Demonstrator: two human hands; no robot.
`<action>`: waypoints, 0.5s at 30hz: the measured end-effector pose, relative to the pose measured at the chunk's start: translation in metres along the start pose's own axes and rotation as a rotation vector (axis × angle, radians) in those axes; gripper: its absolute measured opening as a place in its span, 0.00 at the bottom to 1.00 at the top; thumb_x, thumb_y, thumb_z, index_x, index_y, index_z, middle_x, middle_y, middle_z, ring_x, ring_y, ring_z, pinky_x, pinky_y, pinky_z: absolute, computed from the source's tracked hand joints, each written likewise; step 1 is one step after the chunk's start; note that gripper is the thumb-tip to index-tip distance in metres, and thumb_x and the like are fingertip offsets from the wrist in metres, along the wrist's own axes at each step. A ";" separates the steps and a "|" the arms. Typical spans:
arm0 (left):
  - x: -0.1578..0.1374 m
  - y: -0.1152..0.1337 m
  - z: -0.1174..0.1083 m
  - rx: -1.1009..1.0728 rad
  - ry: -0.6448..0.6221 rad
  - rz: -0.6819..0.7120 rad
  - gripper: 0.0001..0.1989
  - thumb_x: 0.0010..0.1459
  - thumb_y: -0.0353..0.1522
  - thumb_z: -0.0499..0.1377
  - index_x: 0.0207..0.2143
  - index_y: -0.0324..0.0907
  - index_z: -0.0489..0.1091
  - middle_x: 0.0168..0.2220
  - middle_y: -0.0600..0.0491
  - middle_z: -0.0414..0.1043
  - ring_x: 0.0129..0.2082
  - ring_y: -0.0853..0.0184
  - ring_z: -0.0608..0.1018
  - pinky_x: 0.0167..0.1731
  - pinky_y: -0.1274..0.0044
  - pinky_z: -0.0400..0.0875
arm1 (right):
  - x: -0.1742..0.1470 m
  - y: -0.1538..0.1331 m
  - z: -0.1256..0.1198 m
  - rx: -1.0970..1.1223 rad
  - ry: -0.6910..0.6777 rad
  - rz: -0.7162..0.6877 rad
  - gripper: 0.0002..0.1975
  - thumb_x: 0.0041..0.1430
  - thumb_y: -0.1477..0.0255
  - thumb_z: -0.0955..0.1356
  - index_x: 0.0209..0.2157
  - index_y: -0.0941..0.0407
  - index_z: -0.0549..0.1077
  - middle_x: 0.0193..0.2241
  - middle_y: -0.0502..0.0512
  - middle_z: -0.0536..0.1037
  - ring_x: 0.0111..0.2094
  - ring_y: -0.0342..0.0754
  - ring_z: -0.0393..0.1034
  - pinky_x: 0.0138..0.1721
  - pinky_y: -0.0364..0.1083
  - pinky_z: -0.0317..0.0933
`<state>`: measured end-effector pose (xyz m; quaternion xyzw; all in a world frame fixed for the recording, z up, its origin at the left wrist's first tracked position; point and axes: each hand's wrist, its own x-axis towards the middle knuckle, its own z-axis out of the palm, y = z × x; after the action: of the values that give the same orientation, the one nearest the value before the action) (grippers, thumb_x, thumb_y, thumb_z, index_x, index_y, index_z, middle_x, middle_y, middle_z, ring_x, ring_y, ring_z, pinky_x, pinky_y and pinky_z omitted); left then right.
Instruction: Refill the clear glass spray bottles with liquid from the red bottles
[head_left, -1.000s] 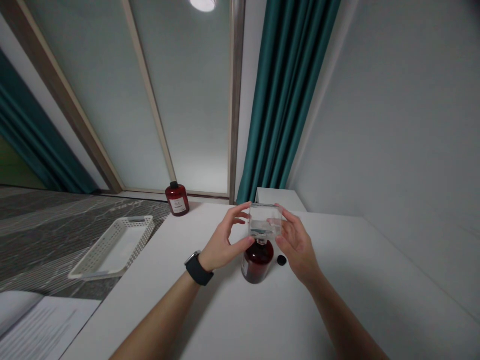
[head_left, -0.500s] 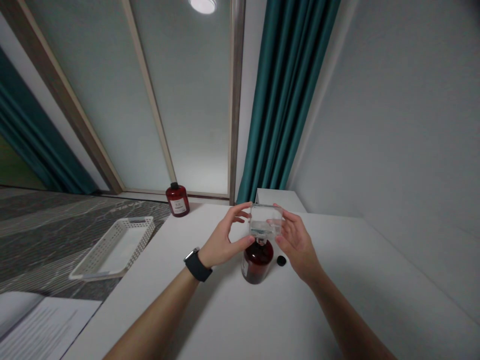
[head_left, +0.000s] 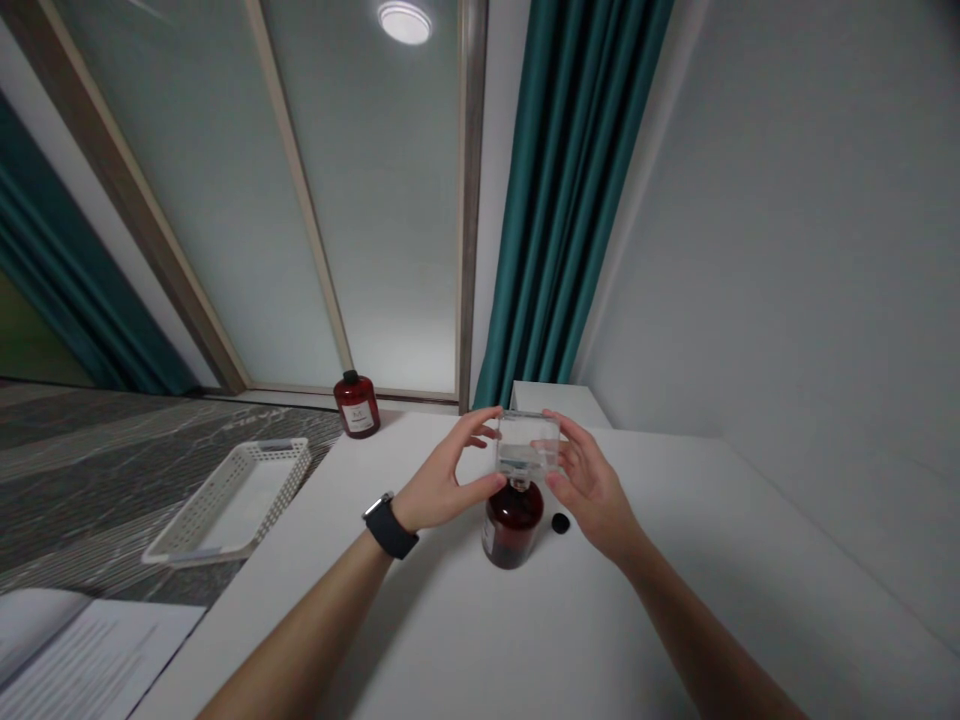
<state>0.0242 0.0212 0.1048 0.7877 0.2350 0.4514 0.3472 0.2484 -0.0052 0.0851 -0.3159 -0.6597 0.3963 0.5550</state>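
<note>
Both of my hands hold a clear glass bottle [head_left: 527,432] from its two sides, neck down, with some clear liquid in its lower part. My left hand [head_left: 441,486] grips its left side with thumb and fingertips. On its right side is my right hand [head_left: 596,492], fingers curled around and partly seen through the glass. Directly below, a dark red bottle [head_left: 513,524] stands upright on the white table [head_left: 450,640]. The clear bottle's neck meets the red bottle's mouth; whether it sits inside cannot be made out. A small black cap [head_left: 560,523] lies to the right.
Another dark red bottle [head_left: 358,405] with a black cap and white label stands at the table's far left corner. Left of the table are a white perforated basket [head_left: 281,500] and an open booklet [head_left: 97,650]. Behind are a white box-like block [head_left: 559,400] and a green curtain [head_left: 555,250].
The view has shifted slightly. Both hands keep their hold on the inverted clear bottle above the red bottle, with hardly any movement.
</note>
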 end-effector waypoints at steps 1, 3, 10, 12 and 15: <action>0.000 0.001 0.000 0.009 -0.004 0.002 0.34 0.59 0.33 0.63 0.65 0.49 0.54 0.63 0.42 0.58 0.54 0.53 0.71 0.54 0.58 0.66 | 0.000 0.000 0.000 0.000 -0.005 -0.006 0.31 0.62 0.62 0.70 0.64 0.47 0.57 0.55 0.61 0.72 0.56 0.55 0.67 0.57 0.57 0.63; 0.000 0.002 -0.001 0.031 -0.013 0.008 0.34 0.59 0.33 0.63 0.65 0.49 0.54 0.63 0.42 0.58 0.54 0.53 0.71 0.55 0.58 0.66 | 0.000 0.001 -0.001 0.001 -0.016 -0.020 0.31 0.62 0.62 0.70 0.64 0.47 0.57 0.57 0.61 0.70 0.56 0.56 0.67 0.58 0.58 0.62; -0.001 0.007 -0.004 0.108 -0.020 0.025 0.34 0.59 0.33 0.63 0.65 0.49 0.53 0.65 0.44 0.57 0.55 0.55 0.71 0.56 0.59 0.65 | -0.001 0.001 -0.001 -0.007 -0.033 -0.038 0.31 0.62 0.62 0.69 0.63 0.44 0.57 0.62 0.59 0.65 0.57 0.57 0.66 0.59 0.60 0.60; -0.001 0.009 -0.004 0.124 -0.023 0.030 0.35 0.59 0.32 0.63 0.65 0.49 0.52 0.64 0.44 0.57 0.54 0.55 0.71 0.56 0.59 0.65 | -0.001 0.002 -0.002 -0.015 -0.029 -0.045 0.30 0.62 0.62 0.70 0.63 0.43 0.58 0.62 0.59 0.64 0.57 0.57 0.66 0.59 0.60 0.60; -0.001 0.011 -0.004 0.143 -0.030 0.038 0.35 0.58 0.31 0.62 0.65 0.48 0.52 0.64 0.44 0.57 0.55 0.55 0.71 0.56 0.59 0.65 | -0.001 0.003 -0.002 -0.017 -0.028 -0.053 0.30 0.62 0.62 0.70 0.63 0.42 0.58 0.64 0.58 0.62 0.57 0.57 0.66 0.58 0.60 0.61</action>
<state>0.0208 0.0142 0.1137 0.8214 0.2463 0.4283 0.2848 0.2506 -0.0041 0.0819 -0.2974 -0.6790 0.3801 0.5532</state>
